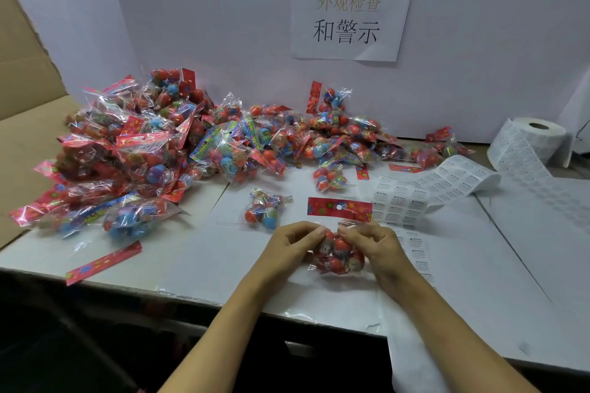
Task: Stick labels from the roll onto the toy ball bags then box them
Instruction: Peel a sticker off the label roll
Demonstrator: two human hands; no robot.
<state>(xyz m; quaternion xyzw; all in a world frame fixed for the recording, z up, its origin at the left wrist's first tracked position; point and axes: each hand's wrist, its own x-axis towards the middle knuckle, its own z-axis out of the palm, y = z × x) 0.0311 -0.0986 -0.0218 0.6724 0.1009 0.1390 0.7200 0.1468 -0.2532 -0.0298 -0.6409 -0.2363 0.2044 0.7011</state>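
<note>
Both hands, left hand (292, 241) and right hand (370, 241), pinch one bag (338, 257) near the counter (198, 252) front edge, label strip (447, 183) and roll (531, 142) far right.

Clear toy ball bag (338, 249) red header up, label roll (531, 140) unspooled far right

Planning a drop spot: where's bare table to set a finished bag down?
Bare: the table front-left, between the loose red header strip and left hand; also front-right, beyond the label strip. Crowded: the bag pile along the back-left.
</note>
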